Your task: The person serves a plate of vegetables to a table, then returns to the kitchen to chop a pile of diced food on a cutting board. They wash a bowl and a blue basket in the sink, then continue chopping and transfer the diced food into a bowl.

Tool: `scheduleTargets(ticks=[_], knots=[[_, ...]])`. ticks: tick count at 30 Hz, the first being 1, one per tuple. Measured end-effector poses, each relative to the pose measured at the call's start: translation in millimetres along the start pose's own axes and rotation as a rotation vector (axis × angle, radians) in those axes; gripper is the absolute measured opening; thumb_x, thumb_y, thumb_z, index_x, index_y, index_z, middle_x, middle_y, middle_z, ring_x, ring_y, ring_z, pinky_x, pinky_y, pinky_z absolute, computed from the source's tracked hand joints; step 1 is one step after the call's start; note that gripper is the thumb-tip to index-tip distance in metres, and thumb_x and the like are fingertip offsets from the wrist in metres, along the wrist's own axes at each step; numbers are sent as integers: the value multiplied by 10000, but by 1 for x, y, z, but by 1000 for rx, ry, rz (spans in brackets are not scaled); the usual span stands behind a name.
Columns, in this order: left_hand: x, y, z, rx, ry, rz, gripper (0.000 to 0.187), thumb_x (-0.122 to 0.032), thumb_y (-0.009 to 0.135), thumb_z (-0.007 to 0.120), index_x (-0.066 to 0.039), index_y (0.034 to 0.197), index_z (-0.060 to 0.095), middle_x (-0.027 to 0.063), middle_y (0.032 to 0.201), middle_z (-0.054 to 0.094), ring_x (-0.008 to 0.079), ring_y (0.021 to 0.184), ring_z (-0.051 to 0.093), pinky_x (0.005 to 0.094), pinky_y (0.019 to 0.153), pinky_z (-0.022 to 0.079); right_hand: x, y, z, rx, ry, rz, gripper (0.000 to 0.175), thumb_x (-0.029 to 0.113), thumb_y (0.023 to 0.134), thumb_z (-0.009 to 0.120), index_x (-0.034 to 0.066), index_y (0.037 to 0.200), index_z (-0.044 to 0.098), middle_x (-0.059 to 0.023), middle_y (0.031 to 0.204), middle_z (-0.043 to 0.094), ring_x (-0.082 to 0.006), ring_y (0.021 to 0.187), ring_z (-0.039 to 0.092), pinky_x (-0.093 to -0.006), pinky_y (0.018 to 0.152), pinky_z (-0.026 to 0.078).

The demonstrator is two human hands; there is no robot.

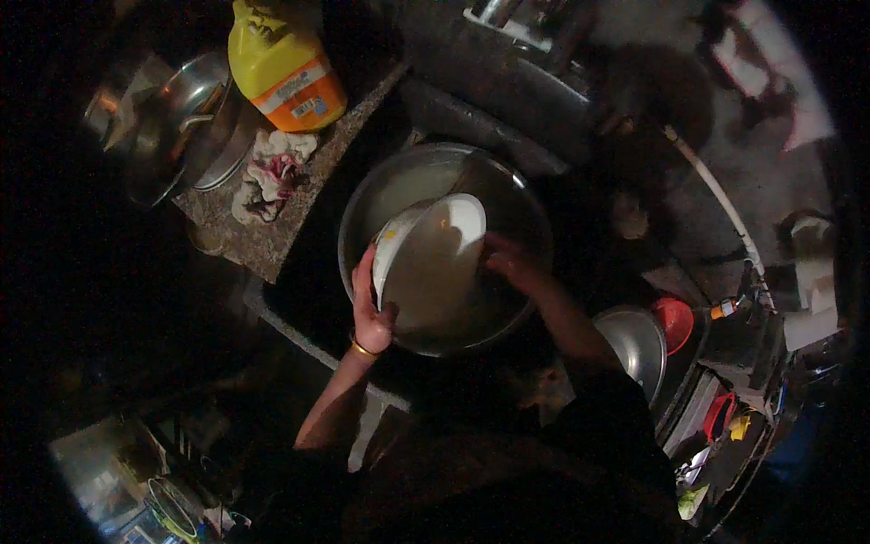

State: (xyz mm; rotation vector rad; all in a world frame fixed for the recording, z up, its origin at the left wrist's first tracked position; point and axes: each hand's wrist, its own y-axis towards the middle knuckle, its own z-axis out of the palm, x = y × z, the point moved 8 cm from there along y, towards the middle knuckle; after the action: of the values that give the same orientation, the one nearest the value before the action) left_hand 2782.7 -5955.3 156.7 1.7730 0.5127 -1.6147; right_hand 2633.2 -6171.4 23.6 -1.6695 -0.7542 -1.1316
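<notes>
A large round metal basin (442,350) stands before me with cloudy liquid in it. Tilted inside it is a white bowl (469,214) with a small yellow mark on its outer side. My left hand (372,319), with a gold-coloured bangle at the wrist, grips the bowl's left side, thumb at the rim. At the bowl's right edge is my right hand (510,262), dark and blurred; whether its fingers hold the rim cannot be told.
On a speckled stone slab (265,251) at the upper left are a yellow plastic jug (272,61), a crumpled cloth (275,173) and stacked metal vessels (197,81). To the right are a metal bowl (629,340), a red bowl (674,325) and a pale hose or stick (720,197).
</notes>
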Motion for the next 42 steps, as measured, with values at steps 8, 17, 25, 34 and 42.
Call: scheduleTargets(ticks=[8,17,25,34,42], knots=[[-114,19,32,221,524,495,673,-26,562,568,-5,1226,457,212,1173,400,365,1092,400,418,968,311,116,-21,-13,-493,-272,-251,314,223,871,534,21,1111,538,-117,1108,555,-177,1026,513,-317,898,400],[10,0,-27,-400,-774,-727,349,-129,647,489,16,954,574,93,887,595,269,833,546,360,803,436,248,-93,-107,-1188,-326,-521,239,141,851,581,42,1064,539,-80,939,583,-169,857,541,-292,805,425],[-4,18,-22,-290,-841,-626,297,-122,666,490,11,920,569,99,910,584,277,856,534,362,826,419,342,-89,-130,-1334,-982,-949,362,122,721,734,12,1022,565,-102,963,614,-204,865,595,-285,784,475],[-11,64,13,-213,-737,-686,404,-149,673,492,-6,1050,519,105,1015,549,279,953,507,384,878,389,335,-76,-160,-1229,-536,-641,193,191,700,688,66,846,670,-108,860,644,-253,756,633,-309,677,506],[-18,93,41,-125,-851,-688,479,-132,680,495,2,1141,490,119,1110,541,285,1015,498,389,913,377,337,-80,-154,-1082,-584,-630,522,192,725,698,61,1192,503,-186,1270,428,-261,942,576,-324,826,463]])
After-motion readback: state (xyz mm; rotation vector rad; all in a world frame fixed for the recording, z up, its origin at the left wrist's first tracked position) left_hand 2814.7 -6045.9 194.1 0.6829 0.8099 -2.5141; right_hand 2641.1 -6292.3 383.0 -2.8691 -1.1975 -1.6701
